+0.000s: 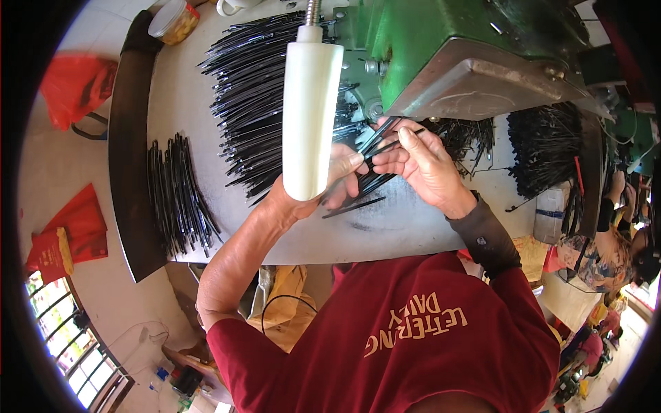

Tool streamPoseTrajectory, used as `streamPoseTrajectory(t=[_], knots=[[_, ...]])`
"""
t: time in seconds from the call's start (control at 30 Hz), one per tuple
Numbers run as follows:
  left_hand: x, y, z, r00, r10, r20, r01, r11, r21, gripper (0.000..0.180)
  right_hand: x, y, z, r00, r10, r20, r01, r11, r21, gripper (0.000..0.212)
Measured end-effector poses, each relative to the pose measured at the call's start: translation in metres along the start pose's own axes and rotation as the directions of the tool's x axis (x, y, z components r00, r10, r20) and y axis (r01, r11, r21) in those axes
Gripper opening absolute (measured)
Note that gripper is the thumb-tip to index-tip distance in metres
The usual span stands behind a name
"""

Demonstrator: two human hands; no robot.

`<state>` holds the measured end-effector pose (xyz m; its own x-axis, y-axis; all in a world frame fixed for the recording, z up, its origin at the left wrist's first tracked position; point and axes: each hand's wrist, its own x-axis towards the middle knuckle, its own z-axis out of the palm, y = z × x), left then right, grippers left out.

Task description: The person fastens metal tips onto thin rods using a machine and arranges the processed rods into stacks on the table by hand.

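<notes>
Between my two hands is a small bunch of thin black metal rods (376,139), held at a slant just in front of the green machine. The thumb and fingers of my left hand (341,175) pinch its lower part; a white lamp head hides some of that hand. My right hand (432,168) grips the upper end with thumb and fingertips. Under the hands, a few loose rods (365,205) lie on the grey worktable (392,234). Left of them spreads a large pile of similar rods (248,103), many with shiny tips.
The white lamp head (313,117) hangs on a spiral metal neck close above my left wrist. A green machine (475,65) fills the back right. Smaller rod bundles lie at the left (177,193) and right (544,148). A lidded tub (173,22) stands at the back left.
</notes>
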<state>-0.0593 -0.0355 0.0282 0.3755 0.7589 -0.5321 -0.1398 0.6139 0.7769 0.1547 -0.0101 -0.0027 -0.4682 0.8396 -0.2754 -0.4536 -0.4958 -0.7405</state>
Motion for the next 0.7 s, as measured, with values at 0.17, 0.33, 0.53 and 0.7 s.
streamPoseTrajectory(t=[0.17,0.33,0.53,0.7], knots=[[-0.008,0.016,0.009,0.99,0.079,-0.114,-0.036,0.939,0.341,0.023,0.006,-0.004,0.004,0.997,0.04,0.06,-0.041,0.999,0.022,0.037],[-0.02,0.006,0.013,0.906,0.42,0.054,-0.282,0.503,0.817,0.03,-0.015,0.001,0.0,0.999,-0.047,0.015,0.046,0.998,0.038,0.033],[0.002,-0.018,0.011,0.977,0.098,-0.188,-0.179,0.856,-0.485,0.032,-0.012,-0.017,-0.053,0.967,-0.217,-0.132,0.243,0.942,0.233,0.024],[0.037,0.0,0.044,0.917,0.222,-0.33,-0.378,0.743,-0.552,0.015,-0.003,-0.02,-0.044,0.944,-0.274,-0.184,0.312,0.923,0.225,0.023]])
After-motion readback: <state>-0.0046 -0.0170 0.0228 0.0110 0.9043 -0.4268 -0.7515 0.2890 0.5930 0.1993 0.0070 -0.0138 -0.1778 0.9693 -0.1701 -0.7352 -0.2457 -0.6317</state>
